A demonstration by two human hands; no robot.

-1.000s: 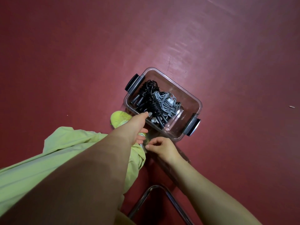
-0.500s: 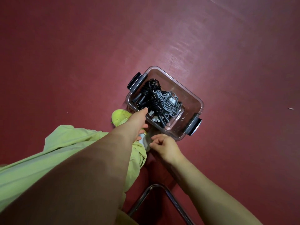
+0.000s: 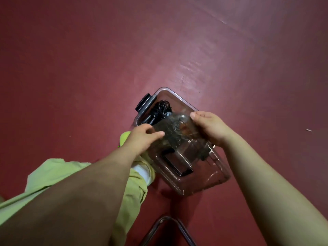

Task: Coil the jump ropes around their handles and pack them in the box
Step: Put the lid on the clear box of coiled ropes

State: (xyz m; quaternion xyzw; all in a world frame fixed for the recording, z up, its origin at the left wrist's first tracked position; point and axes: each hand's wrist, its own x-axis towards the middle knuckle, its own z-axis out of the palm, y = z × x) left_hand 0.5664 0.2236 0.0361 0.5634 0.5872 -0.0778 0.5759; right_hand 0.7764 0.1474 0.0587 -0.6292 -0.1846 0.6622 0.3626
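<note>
Hands of ours grip a clear lid [image 3: 191, 162], left hand [image 3: 142, 139] curled on its near-left edge, right hand [image 3: 209, 126] pinching its far-right edge. We hold it tilted above the box [image 3: 170, 94]; black coiled jump ropes [image 3: 159, 110] show inside, beyond our left fingers

Both hands, left hand [image 3: 142, 137] and right hand [image 3: 209, 126], grip clear lid [image 3: 191, 162] over box [image 3: 170, 94]; black jump ropes [image 3: 159, 110] inside box.

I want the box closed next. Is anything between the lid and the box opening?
Nothing visible. Both hands, left and right, hold the clear lid just above the box; the coiled ropes lie below the rim.
</note>
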